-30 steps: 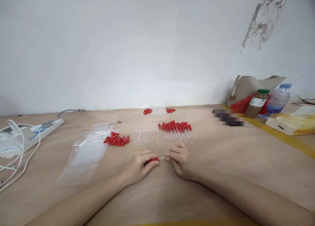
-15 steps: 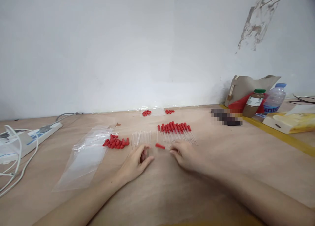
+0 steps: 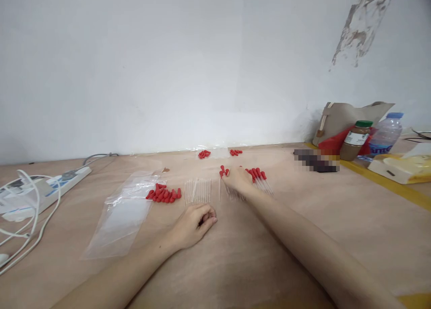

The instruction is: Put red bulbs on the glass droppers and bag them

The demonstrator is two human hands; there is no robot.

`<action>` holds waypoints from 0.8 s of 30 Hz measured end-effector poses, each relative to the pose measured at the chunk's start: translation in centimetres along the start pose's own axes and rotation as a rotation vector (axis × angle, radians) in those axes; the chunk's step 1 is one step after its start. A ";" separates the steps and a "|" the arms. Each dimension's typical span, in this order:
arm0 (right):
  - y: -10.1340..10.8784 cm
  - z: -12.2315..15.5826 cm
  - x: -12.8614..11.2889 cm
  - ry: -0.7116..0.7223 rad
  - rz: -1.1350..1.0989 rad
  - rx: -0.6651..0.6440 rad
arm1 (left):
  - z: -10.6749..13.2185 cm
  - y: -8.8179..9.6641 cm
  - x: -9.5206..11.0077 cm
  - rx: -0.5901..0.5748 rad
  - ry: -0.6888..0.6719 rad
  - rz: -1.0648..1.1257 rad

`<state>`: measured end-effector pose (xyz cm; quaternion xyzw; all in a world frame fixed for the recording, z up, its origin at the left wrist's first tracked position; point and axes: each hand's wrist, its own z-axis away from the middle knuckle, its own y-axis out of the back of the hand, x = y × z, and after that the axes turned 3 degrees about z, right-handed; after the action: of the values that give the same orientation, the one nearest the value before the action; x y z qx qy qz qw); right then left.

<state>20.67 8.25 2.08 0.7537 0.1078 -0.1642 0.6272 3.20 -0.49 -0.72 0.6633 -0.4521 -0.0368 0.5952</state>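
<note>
My right hand (image 3: 238, 180) reaches over the row of glass droppers with red rubber bulbs (image 3: 257, 173), its fingers closed at the row's left end on a dropper (image 3: 226, 171) whose red bulb shows by the fingertips. The hand hides the middle of the row. Lower on the table rests my left hand (image 3: 198, 221), fingers curled in and nothing visible in them. Just beyond it lies a row of thin clear glass tubes (image 3: 198, 191) without bulbs. Left of those is a heap of loose red rubber bulbs (image 3: 163, 194), partly on a clear plastic bag (image 3: 117, 224).
Two small groups of red bulbs (image 3: 204, 154) lie by the wall with clear plastic. A white power strip (image 3: 47, 192) with cables is at the left. On the right stand a green-capped bottle (image 3: 356, 141), a water bottle (image 3: 385, 136), a bag (image 3: 350, 114) and a yellow-white packet (image 3: 400, 167).
My right hand has moved forward from the near side of the droppers to the row itself, taking a red-bulbed dropper along. My left hand stays low, fingers more curled. The view has shifted slightly.
</note>
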 end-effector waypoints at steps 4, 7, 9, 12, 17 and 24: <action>-0.7 0.0 0.0 -0.008 0.042 0.013 | 0.0 0.0 0.0 -0.002 -0.002 0.004; -0.8 0.1 0.3 -0.010 0.087 0.009 | -0.1 0.0 0.0 -0.006 0.008 -0.007; -0.7 0.1 0.5 -0.005 0.124 0.003 | -0.1 0.0 -0.1 -0.007 0.005 -0.010; -0.6 0.2 0.5 0.029 0.161 0.021 | -0.1 0.1 -0.2 -0.012 0.005 -0.009; -0.7 1.0 -0.5 0.144 0.194 0.013 | -0.1 -0.3 0.0 -0.016 0.021 0.017; -1.7 1.3 -2.5 0.162 0.222 -0.101 | -0.9 2.9 -1.7 0.464 0.205 -0.335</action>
<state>17.62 7.41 1.33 0.7392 0.0822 -0.0270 0.6679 1.13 1.68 1.07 0.8470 -0.2703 0.0372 0.4562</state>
